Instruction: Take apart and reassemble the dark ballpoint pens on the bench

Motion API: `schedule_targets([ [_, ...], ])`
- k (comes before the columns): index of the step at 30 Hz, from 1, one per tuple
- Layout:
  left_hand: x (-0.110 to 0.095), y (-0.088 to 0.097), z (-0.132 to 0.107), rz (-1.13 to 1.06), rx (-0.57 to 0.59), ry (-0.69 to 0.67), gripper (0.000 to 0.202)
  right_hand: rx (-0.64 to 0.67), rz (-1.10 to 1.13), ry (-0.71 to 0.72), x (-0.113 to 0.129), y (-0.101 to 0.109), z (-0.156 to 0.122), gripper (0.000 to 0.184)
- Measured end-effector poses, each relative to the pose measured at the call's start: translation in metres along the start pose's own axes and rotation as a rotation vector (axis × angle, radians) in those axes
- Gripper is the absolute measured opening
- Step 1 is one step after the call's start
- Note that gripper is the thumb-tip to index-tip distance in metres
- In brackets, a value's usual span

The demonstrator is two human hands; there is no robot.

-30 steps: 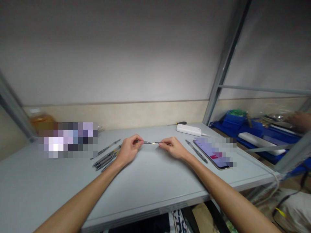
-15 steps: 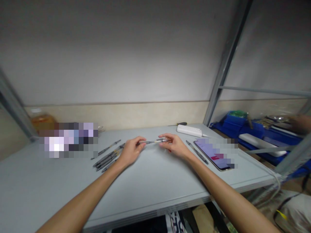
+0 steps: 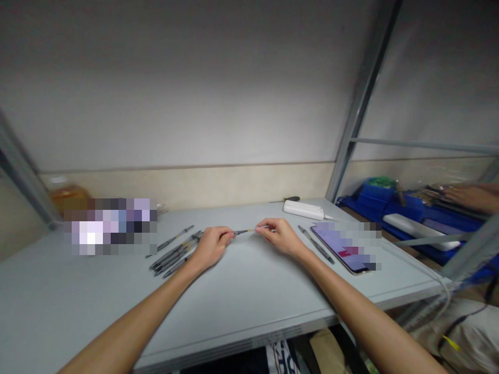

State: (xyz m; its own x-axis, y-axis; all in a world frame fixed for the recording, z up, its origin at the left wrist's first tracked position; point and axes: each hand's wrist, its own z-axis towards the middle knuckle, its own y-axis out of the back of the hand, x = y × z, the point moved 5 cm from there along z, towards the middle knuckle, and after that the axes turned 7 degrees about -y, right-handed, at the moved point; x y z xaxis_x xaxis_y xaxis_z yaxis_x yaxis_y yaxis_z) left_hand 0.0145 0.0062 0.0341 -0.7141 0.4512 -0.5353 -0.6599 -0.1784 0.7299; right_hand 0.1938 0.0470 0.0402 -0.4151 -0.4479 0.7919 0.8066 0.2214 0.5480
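Above the middle of the grey table, a thin pen (image 3: 244,231) with a grey barrel and a yellowish stretch spans the gap between my hands. My left hand (image 3: 212,245) grips its left end between thumb and fingers. The right end is pinched by my right hand (image 3: 279,235), whose fingertips hide part of it. To the left, several grey pens (image 3: 173,254) lie in a loose bunch next to my left wrist. A single grey pen (image 3: 316,244) lies right of my right hand.
A phone (image 3: 341,248) lies at the right, with a white power strip (image 3: 303,210) and a screwdriver (image 3: 290,199) behind. At the back left are a jar (image 3: 70,196) and a blurred-out object. Beyond the metal post, another person's hand (image 3: 473,197) is over blue bins (image 3: 374,195).
My right hand's spread fingers have closed into a pinch on the pen's right end. The left hand has shifted slightly lower. The other person's hand has moved left.
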Motion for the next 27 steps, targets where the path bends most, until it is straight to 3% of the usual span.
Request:
schedule_targets([
  [7,-0.007,0.0031,-0.0013,0.11,-0.078,-0.097,0.026,0.003,-0.001,-0.02,0.0039,-0.0001,-0.0026,0.03],
  [27,-0.0092,0.0012,-0.0017,0.179,-0.128,-0.156,0.026,0.103,0.263,-0.168,-0.004,-0.0055,-0.0018,0.039],
])
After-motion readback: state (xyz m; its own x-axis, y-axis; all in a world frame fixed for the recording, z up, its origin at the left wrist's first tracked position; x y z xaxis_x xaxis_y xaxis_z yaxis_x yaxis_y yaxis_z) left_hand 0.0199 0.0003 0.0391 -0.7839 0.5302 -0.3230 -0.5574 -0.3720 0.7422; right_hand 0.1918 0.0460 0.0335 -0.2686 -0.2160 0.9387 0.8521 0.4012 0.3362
